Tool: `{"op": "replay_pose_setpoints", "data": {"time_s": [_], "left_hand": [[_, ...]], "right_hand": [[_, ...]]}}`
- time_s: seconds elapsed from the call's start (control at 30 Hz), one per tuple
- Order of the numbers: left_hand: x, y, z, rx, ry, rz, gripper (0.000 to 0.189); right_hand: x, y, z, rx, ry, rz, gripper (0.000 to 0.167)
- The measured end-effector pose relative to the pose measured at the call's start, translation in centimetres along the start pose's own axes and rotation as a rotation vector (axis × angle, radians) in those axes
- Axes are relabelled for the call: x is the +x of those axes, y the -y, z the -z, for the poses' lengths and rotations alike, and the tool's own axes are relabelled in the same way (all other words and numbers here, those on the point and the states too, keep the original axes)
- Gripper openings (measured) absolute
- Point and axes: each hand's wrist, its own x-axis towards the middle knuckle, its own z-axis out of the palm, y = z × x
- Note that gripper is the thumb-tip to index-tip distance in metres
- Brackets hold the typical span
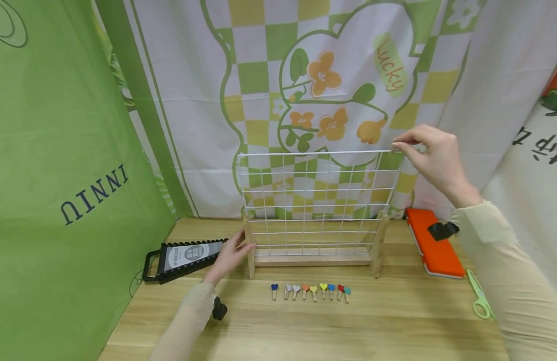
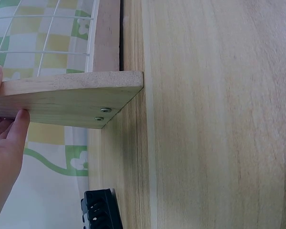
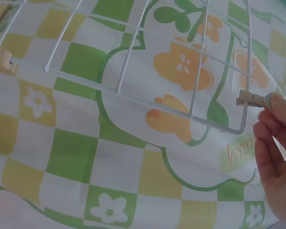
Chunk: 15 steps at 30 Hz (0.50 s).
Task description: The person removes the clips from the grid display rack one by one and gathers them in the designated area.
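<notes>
A white wire grid [image 1: 314,153] stands upright in a wooden stand [image 1: 312,259] on the table. My left hand [image 1: 230,255] grips the stand's left upright, thumb on one face and fingers on the other, as the left wrist view shows. Up at the grid's top right corner, my right hand [image 1: 433,155] pinches a small wooden clothespin [image 3: 250,98] between thumb and index finger. The clothespin's tip sits across the end wire near the corner. Several mini clothespins with coloured hearts, among them a dark blue one [image 1: 274,291], lie in a row before the stand.
Left of the stand lies a black slotted rack [image 1: 192,255] with a grey label. On the right are an orange-red case [image 1: 433,243] and light green scissors [image 1: 481,303]. A patterned curtain [image 1: 183,110] hangs close behind the grid, and a green cloth [image 1: 57,150] borders the left side.
</notes>
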Motion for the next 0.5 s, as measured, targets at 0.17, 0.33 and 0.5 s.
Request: {"op": "replay_pose_setpoints", "data": {"time_s": [0.17, 0.33, 0.5], "left_hand": [[-0.7, -1.9, 0.1, 0.012, 0.021, 0.017, 0.070], [-1.4, -4.1, 0.4, 0.046, 0.048, 0.029, 0.070], [-0.4, -1.4, 0.2, 0.027, 0.026, 0.038, 0.072]], "right_hand": [[0.0, 0.0, -0.2, 0.026, -0.043, 0.034, 0.003], [0.1, 0.0, 0.2, 0.066, -0.071, 0.001, 0.004], [-0.4, 0.4, 0.7, 0.073, -0.038, -0.033, 0.006]]}}
